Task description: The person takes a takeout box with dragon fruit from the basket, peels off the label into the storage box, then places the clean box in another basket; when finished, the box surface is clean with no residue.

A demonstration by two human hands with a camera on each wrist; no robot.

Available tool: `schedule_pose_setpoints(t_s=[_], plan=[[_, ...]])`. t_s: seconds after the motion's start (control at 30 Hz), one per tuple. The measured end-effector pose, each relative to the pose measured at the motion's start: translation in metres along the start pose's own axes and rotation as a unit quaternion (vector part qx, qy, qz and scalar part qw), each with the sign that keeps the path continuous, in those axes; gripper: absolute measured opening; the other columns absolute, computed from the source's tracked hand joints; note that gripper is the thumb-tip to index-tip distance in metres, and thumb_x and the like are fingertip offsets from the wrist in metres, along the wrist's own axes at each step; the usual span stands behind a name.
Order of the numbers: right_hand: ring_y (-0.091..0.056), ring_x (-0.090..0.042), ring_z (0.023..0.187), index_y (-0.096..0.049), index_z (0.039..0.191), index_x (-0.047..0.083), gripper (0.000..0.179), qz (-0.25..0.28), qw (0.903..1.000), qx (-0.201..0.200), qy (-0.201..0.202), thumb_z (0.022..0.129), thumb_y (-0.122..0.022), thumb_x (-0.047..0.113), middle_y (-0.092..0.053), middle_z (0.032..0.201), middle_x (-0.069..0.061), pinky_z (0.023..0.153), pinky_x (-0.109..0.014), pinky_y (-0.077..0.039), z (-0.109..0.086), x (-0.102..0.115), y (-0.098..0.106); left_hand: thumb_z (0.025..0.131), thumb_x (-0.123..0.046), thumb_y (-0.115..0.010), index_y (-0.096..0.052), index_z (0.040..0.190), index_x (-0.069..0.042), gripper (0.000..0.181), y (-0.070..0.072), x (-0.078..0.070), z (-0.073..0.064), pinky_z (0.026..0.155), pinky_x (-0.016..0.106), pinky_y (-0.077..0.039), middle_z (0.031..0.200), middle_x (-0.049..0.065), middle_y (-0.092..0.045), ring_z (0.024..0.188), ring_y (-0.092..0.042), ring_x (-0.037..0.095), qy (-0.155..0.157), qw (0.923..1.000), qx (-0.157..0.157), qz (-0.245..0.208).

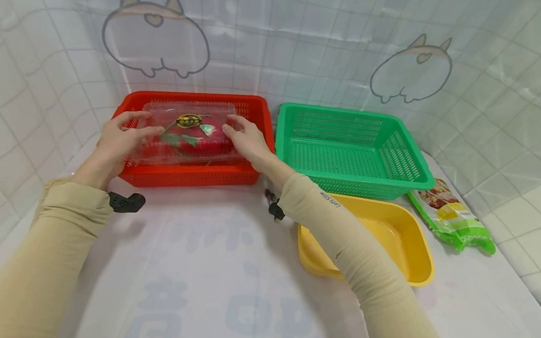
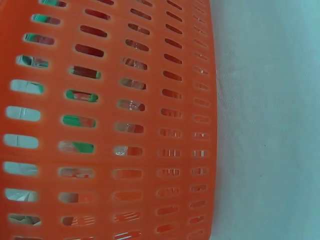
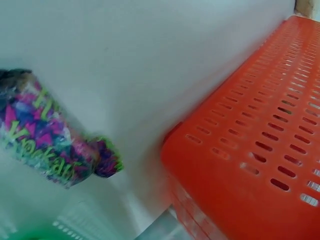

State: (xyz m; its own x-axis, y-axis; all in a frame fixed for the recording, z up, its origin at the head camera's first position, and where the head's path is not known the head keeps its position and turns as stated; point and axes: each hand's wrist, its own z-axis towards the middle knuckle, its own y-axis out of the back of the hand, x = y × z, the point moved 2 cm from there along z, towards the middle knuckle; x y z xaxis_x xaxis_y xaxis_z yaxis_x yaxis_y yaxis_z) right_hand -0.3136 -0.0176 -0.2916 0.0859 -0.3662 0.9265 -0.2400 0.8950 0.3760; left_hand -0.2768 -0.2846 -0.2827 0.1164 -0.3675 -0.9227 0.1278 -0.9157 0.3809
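1 clear box [image 1: 181,138], between left hand [image 1: 119,142] and right hand [image 1: 248,140]

Head view bright, soft shadows on table [image 1: 198,279]; wrist views dimmer, bluish, slightly blurred.

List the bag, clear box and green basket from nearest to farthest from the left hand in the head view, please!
1. Clear box: right by the left hand.
2. Green basket: to the right of the box.
3. Bag: at the far right.
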Motion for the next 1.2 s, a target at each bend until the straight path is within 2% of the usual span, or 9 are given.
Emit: schedule_pose_setpoints(t_s=[0.13,0.3,0.43,0.63,0.77,0.87,0.97,1.07,1.2], plan=[[-0.052,-0.015,0.122,-0.045,0.150,0.027,0.049,-0.005,1.0000,0.000,0.004,0.102,-0.054,0.037,-0.052,0.143,0.003,0.101,-0.035,-0.052,-0.001,0.001,0.001,0.092,-0.043,-0.069,-0.046,0.149,-0.022,0.065,0.000,-0.002,-0.003,0.069,0.020,-0.052,0.108,-0.007,-0.050,0.086,-0.057,0.010,-0.009,0.9997,-0.009,-0.021],[-0.046,-0.015,0.130,-0.045,0.150,0.027,0.050,-0.008,0.9999,0.004,0.005,0.102,-0.056,0.035,-0.046,0.150,0.004,0.107,-0.037,-0.048,-0.002,0.003,0.003,0.092,-0.038,-0.071,-0.050,0.144,-0.023,0.058,-0.001,-0.004,-0.007,0.067,0.018,-0.052,0.105,-0.003,-0.049,0.080,-0.057,0.009,-0.020,0.9984,-0.021,-0.048],[-0.046,-0.017,0.132,-0.043,0.151,0.026,0.051,-0.006,0.9999,0.011,0.001,0.102,-0.056,0.035,-0.046,0.151,0.003,0.106,-0.037,-0.049,-0.003,0.008,0.004,0.092,-0.036,-0.071,-0.051,0.143,-0.024,0.056,0.000,-0.005,-0.009,0.065,0.019,-0.049,0.109,-0.006,-0.047,0.081,-0.055,0.010,-0.021,0.9977,-0.026,-0.058],[-0.048,-0.016,0.130,-0.045,0.149,0.029,0.050,-0.009,0.9999,0.008,-0.009,0.102,-0.056,0.036,-0.047,0.150,0.004,0.104,-0.036,-0.050,-0.006,0.017,0.009,0.090,-0.039,-0.073,-0.052,0.142,-0.026,0.058,0.002,-0.009,-0.010,0.063,0.019,-0.048,0.125,-0.009,-0.044,0.077,-0.054,0.009,-0.012,0.9968,-0.026,-0.075],[-0.046,-0.016,0.133,-0.045,0.149,0.028,0.048,-0.015,0.9999,0.007,0.000,0.103,-0.055,0.035,-0.043,0.154,0.005,0.107,-0.036,-0.048,-0.009,0.022,0.011,0.089,-0.039,-0.074,-0.052,0.142,-0.027,0.058,0.003,-0.013,-0.012,0.068,0.017,-0.051,0.141,-0.006,-0.038,0.084,-0.058,0.008,-0.006,0.9958,-0.027,-0.087],[-0.044,-0.015,0.135,-0.046,0.149,0.028,0.047,-0.018,0.9998,0.003,0.003,0.103,-0.054,0.035,-0.041,0.155,0.007,0.108,-0.036,-0.046,-0.011,0.024,0.014,0.090,-0.039,-0.073,-0.053,0.141,-0.028,0.056,0.003,-0.017,-0.014,0.068,0.016,-0.050,0.135,-0.007,-0.042,0.087,-0.057,0.009,-0.008,0.9957,-0.029,-0.088],[-0.044,-0.015,0.136,-0.048,0.148,0.028,0.046,-0.019,0.9998,0.000,0.005,0.103,-0.054,0.034,-0.043,0.154,0.008,0.108,-0.034,-0.046,-0.012,0.026,0.016,0.090,-0.036,-0.074,-0.054,0.140,-0.027,0.054,0.004,-0.020,-0.017,0.067,0.017,-0.051,0.114,-0.009,-0.054,0.086,-0.059,0.009,-0.015,0.9950,-0.024,-0.096],[-0.044,-0.015,0.135,-0.049,0.148,0.028,0.045,-0.019,0.9998,0.002,0.006,0.103,-0.054,0.034,-0.043,0.154,0.008,0.107,-0.032,-0.047,-0.015,0.030,0.018,0.090,-0.033,-0.074,-0.055,0.138,-0.027,0.052,0.006,-0.022,-0.019,0.066,0.017,-0.053,0.098,-0.008,-0.059,0.086,-0.060,0.008,-0.021,0.9937,-0.017,-0.109],[-0.045,-0.013,0.131,-0.050,0.147,0.028,0.044,-0.016,0.9998,0.008,0.004,0.103,-0.054,0.032,-0.041,0.155,0.009,0.102,-0.031,-0.048,-0.019,0.034,0.021,0.090,-0.034,-0.074,-0.055,0.139,-0.029,0.053,0.010,-0.023,-0.022,0.065,0.016,-0.053,0.100,-0.009,-0.058,0.088,-0.060,0.008,-0.022,0.9941,-0.018,-0.105]])
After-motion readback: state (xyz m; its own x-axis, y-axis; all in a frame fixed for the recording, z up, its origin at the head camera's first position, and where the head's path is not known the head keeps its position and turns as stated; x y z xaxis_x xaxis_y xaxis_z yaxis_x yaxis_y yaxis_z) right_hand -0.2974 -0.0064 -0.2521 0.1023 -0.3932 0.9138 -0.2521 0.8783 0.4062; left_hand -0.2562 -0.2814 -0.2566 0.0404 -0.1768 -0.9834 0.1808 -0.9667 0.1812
